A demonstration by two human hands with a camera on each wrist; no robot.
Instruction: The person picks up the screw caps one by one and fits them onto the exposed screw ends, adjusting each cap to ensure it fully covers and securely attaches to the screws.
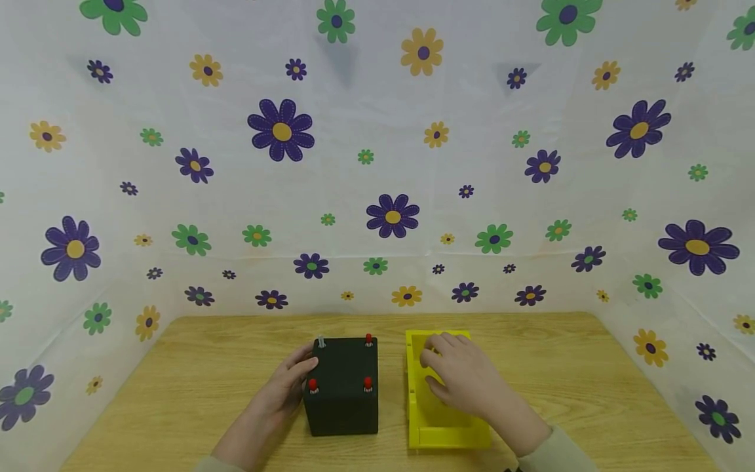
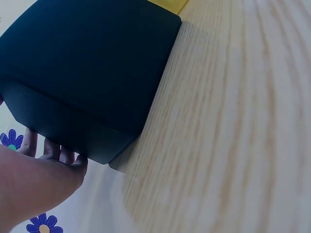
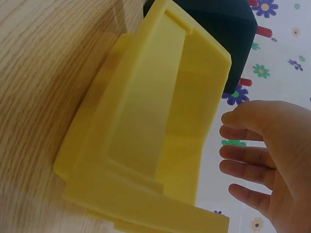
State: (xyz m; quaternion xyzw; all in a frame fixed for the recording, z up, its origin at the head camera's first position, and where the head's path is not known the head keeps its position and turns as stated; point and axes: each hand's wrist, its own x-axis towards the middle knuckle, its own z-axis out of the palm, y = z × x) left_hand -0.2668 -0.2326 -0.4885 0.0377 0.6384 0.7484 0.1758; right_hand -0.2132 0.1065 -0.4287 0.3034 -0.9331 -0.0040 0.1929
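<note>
A black box (image 1: 342,373) stands on the table, with a small metal post at each top corner. Three posts wear red caps (image 1: 368,383); the far left post (image 1: 321,341) is bare metal. My left hand (image 1: 283,383) holds the box at its left side, thumb at the top edge. The left wrist view shows its fingers (image 2: 51,148) against the dark side of the box. Over the yellow bin (image 1: 451,437) to the right hovers my right hand (image 1: 463,373), fingers loosely bent. In the right wrist view nothing shows between those fingers (image 3: 248,158).
The wooden table (image 1: 224,354) carries the box and the bin side by side, a narrow gap between them. A white flower-printed sheet (image 1: 354,98) hangs behind the table and along both sides.
</note>
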